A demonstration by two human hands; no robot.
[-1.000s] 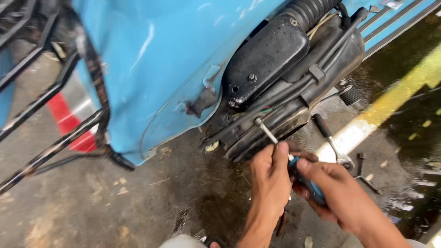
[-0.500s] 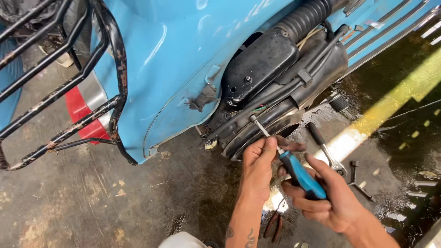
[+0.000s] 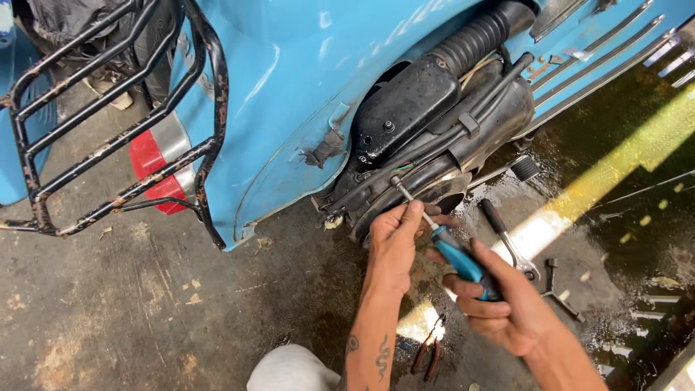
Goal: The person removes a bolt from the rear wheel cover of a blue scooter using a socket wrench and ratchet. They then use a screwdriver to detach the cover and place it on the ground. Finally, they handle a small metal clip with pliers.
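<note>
Right hand [image 3: 499, 304] wrapped tight round blue-handled screwdriver [image 3: 441, 235], now angled steeper than half second back. Left hand [image 3: 394, 242] fingers pinch shaft near tip, guiding it into black engine housing [image 3: 434, 123] under blue scooter [image 3: 289, 94]. Pliers [image 3: 428, 355] on near floor.

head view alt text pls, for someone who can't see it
Two hands work a blue-handled screwdriver into the black engine of a light blue scooter: the right hand grips the handle, the left hand steadies the shaft. Tools lie on the wet concrete floor.
</note>
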